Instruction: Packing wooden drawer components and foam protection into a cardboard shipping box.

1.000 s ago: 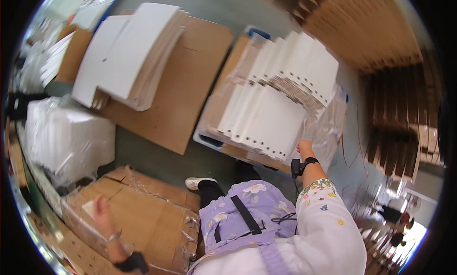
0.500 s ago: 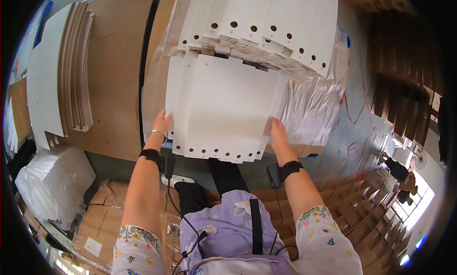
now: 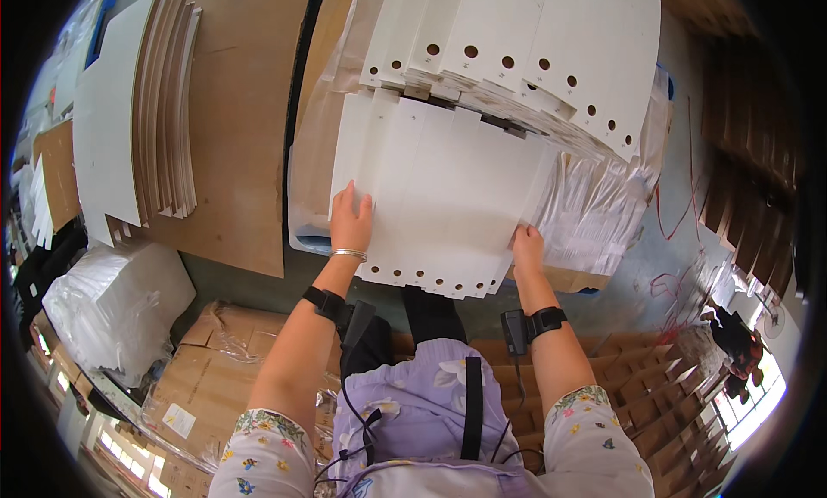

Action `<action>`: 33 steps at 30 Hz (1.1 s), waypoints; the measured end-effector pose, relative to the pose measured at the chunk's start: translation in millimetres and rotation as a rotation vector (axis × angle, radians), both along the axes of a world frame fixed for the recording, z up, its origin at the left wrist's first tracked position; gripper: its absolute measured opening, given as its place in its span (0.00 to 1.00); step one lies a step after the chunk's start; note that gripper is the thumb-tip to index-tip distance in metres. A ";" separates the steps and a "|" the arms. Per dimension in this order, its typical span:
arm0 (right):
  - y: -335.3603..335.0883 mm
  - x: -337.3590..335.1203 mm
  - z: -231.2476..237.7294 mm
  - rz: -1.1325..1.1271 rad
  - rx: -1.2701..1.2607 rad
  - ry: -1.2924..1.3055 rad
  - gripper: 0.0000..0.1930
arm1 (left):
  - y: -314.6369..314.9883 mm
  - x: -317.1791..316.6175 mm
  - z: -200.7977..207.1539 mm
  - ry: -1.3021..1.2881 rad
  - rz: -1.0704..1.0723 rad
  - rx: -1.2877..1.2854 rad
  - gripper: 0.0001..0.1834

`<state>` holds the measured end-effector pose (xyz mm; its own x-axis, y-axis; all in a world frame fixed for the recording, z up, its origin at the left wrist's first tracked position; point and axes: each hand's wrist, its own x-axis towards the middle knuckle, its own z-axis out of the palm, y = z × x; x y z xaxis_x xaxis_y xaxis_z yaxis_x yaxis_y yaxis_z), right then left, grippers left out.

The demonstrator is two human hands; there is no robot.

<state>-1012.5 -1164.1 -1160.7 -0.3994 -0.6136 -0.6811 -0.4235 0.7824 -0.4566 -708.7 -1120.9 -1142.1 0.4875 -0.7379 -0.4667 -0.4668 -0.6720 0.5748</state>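
Observation:
A fanned layer of white flat panels (image 3: 452, 188) lies in front of me, a row of round holes along its near edge. Flat on its left part rests my left hand (image 3: 351, 222), the thumb and fingers spread. At the right edge, my right hand (image 3: 528, 246) has its fingers curled against the outermost panel; their undersides are hidden. Just beyond stands a taller pile of the same white panels (image 3: 551, 33), its holed ends facing me and overlapping like steps.
Clear plastic wrapping (image 3: 594, 209) covers the stack's right side. On the left, more white panels (image 3: 108, 119) lie on a brown board (image 3: 241, 110). A plastic-wrapped white block (image 3: 121, 300) and a wrapped carton (image 3: 207, 386) are lower left. Brown cardboard (image 3: 637, 412) stands lower right; another person (image 3: 736, 343) is far off.
My left hand has moved from beside the left edge onto the panels' top. The right hand stays at the right edge. The whole view has shifted, with the scene now farther right.

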 end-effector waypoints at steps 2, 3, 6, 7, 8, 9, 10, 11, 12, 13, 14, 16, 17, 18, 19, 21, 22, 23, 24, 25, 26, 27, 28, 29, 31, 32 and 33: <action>1.6 0.5 -1.0 -0.036 0.009 -0.044 0.12 | -2.4 -0.9 3.2 -0.036 0.004 0.010 0.23; 1.7 2.0 1.3 -0.032 0.008 -0.047 0.12 | -2.9 -0.4 3.2 -0.038 0.033 0.018 0.23; 1.5 10.0 13.1 0.113 0.049 0.107 0.13 | -2.2 0.3 3.3 -0.068 0.059 0.028 0.24; 2.5 15.2 16.4 0.150 0.013 0.188 0.12 | -0.7 0.3 3.6 -0.095 0.053 0.031 0.24; 0.2 16.6 21.3 0.190 -0.033 0.282 0.12 | -2.7 -1.8 5.4 -0.088 0.059 0.023 0.24; 0.9 14.9 19.5 0.195 -0.041 0.289 0.12 | -4.2 -3.9 7.3 -0.087 0.086 0.029 0.23; 3.4 12.2 13.7 0.199 -0.125 0.331 0.13 | -5.3 -5.7 9.4 -0.086 0.113 0.036 0.22; 3.6 16.1 13.4 0.204 -0.204 0.361 0.14 | -4.5 -6.0 9.0 -0.091 0.121 0.035 0.22; 3.1 17.5 15.4 0.212 -0.208 0.355 0.14 | -4.3 -5.6 8.0 -0.105 0.120 0.031 0.22; 2.3 18.1 18.4 0.136 -0.147 0.222 0.15 | -3.5 -3.0 7.3 -0.119 0.121 0.028 0.22; 0.2 22.0 21.2 0.063 -0.086 0.084 0.16 | -1.0 2.0 3.6 -0.129 0.135 0.026 0.22; 2.9 2.3 7.8 0.101 -0.096 0.092 0.16 | 0.0 4.6 -2.9 -0.183 0.065 0.083 0.22; 5.9 -11.1 1.8 0.125 -0.095 0.111 0.17 | -2.8 0.5 -1.7 -0.172 0.075 0.079 0.22; 9.1 -15.5 2.1 0.137 -0.097 0.115 0.17 | -5.9 -2.8 4.6 -0.167 0.062 0.116 0.22; 12.2 -20.5 3.1 0.121 -0.187 0.207 0.17 | -8.3 -7.7 9.5 -0.160 0.050 0.152 0.23; 17.4 -21.1 8.0 0.121 -0.286 0.278 0.17 | -3.6 -8.9 12.6 -0.128 0.120 0.125 0.22; 19.7 -23.8 13.0 0.096 -0.295 0.266 0.16 | -1.7 -8.9 14.5 -0.090 0.174 0.099 0.21; 20.9 -27.7 19.3 0.070 -0.306 0.253 0.16 | -1.9 -6.0 17.9 0.077 0.321 0.151 0.18; 20.8 -36.9 24.6 0.086 -0.318 0.248 0.16 | 2.7 -0.1 19.3 0.077 0.338 0.140 0.18; 18.4 -46.5 31.8 0.086 -0.301 0.124 0.15 | 10.2 9.6 20.8 0.107 0.347 0.073 0.18; 16.6 -55.3 39.3 0.090 -0.278 -0.006 0.14 | 21.0 21.8 22.3 0.132 0.358 0.006 0.18; 12.7 -65.6 48.1 0.061 -0.269 -0.141 0.14 | 35.1 36.8 23.9 0.147 0.324 -0.097 0.18; 9.3 -70.2 58.8 0.035 -0.259 -0.274 0.13 | 46.0 51.3 34.2 0.136 0.350 -0.116 0.18; 9.3 -57.2 72.6 0.065 -0.259 -0.307 0.13 | 64.1 69.9 48.5 0.291 0.366 -0.175 0.18; 2.7 -18.6 118.2 0.016 -0.092 -0.524 0.12 | 105.0 100.3 87.6 0.500 0.460 -0.311 0.18; 1.4 -1.2 133.1 0.060 -0.093 -0.559 0.12 | 121.7 110.6 113.8 0.465 0.493 -0.342 0.18; 1.3 15.3 147.6 0.114 -0.032 -0.633 0.12 | 139.1 118.9 141.2 0.699 0.650 -0.438 0.18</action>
<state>-997.2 -1162.9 -1013.1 0.1426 -0.6527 -0.7441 -0.1439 0.7301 -0.6680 -589.8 -981.8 -1001.0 0.5752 -0.6029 -0.5529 0.4392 -0.3427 0.8305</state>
